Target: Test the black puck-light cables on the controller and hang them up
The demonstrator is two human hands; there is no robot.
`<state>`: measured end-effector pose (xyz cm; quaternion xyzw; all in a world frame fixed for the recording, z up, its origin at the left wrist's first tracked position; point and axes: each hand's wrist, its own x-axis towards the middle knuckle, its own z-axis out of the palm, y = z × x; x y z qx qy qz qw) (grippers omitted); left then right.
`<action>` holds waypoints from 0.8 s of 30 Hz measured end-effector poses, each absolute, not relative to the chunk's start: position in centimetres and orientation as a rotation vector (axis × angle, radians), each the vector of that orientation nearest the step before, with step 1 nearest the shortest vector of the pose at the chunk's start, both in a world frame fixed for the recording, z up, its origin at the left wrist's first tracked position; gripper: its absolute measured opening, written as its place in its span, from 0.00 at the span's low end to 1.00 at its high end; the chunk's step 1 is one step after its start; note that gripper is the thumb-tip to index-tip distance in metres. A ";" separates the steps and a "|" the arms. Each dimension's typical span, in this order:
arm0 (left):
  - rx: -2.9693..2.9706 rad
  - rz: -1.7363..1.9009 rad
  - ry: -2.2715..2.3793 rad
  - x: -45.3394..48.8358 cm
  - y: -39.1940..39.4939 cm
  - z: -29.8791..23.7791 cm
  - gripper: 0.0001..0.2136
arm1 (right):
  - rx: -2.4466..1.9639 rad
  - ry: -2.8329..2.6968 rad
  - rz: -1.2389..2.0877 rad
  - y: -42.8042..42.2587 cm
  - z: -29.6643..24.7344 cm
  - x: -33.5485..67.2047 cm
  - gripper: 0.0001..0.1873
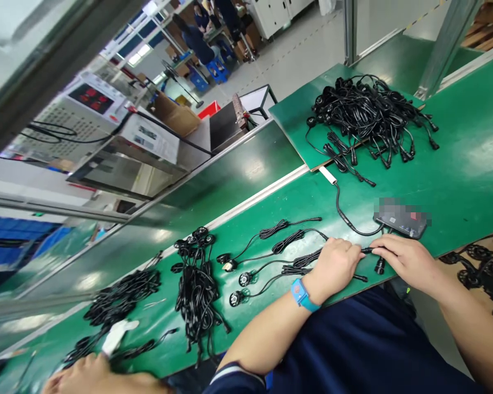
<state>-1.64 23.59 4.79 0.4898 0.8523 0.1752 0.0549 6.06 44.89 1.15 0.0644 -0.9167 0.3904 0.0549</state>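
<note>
My left hand (337,267), with a blue band on its wrist, is closed on one side of a black cable connector (366,250). From the other side my right hand (406,258) pinches the same joint, and the fingers hide part of it. Just beyond the hands lies a dark, flat box (401,219), partly blurred out, with short leads at its near edge. Another connector end (379,266) hangs below my right fingers. Left of my left hand, several black cables with round lamp-like heads lie in a row, one head (245,278) facing up.
A large pile of black cables (365,117) covers a raised green board at the back right. More cable bundles (197,295) lie to the left. A co-worker's hand (92,375) is at the bottom left. Round black parts (482,268) sit in a carton at the right.
</note>
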 end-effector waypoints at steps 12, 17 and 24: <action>1.449 0.297 2.725 -4.7 19.0 6.2 0.13 | 0.149 -2.664 1.308 44.8 0.9 6.0 0.10; 1.563 0.103 2.650 -6.3 20.6 5.7 0.11 | 0.095 -2.628 1.273 44.3 0.7 6.0 0.10; 1.627 0.824 2.544 -4.9 23.4 5.0 0.08 | 0.081 -2.435 1.390 43.7 0.5 6.2 0.10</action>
